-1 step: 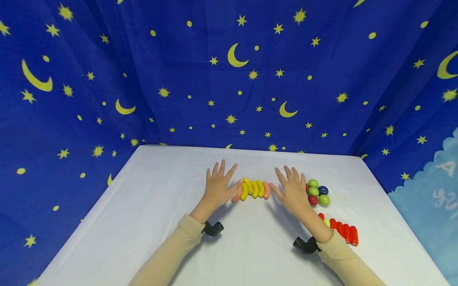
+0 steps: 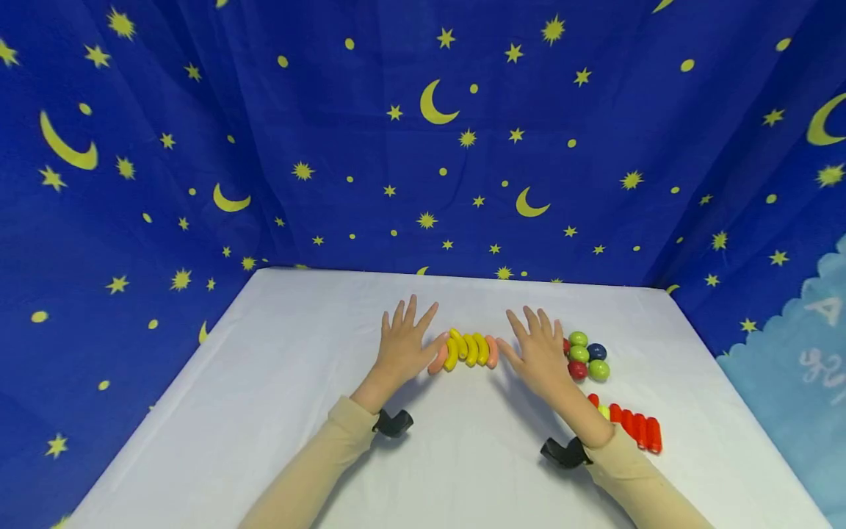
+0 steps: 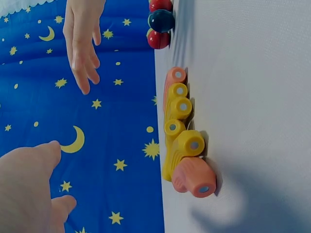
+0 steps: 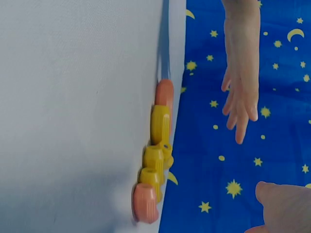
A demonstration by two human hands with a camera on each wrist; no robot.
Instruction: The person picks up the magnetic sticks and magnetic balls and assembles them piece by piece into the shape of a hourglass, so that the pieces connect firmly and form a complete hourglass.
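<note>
Both hands hover over the white table with fingers spread, one on each side of a short row of toy pieces. Several yellow banana-shaped pieces (image 2: pixel 471 350) stand side by side in the middle of the row. A pink curved piece (image 2: pixel 437 361) closes its left end and another pink curved piece (image 2: pixel 492 352) its right end. My left hand (image 2: pixel 403 351) is nearest the left pink piece, my right hand (image 2: pixel 543 358) the right one. From the wrist views, both hands are raised apart from the row and hold nothing. Pale round spots show on the pieces' ends (image 3: pixel 194 145).
Right of my right hand lies a cluster of green, red and dark blue balls (image 2: pixel 579 354), partly hidden by that hand. Red rod-shaped pieces (image 2: pixel 653 434) and a yellow-green piece (image 2: pixel 604 413) lie by the right forearm. A blue star-patterned cloth (image 2: pixel 370 147) hangs behind the table (image 2: pixel 264 367).
</note>
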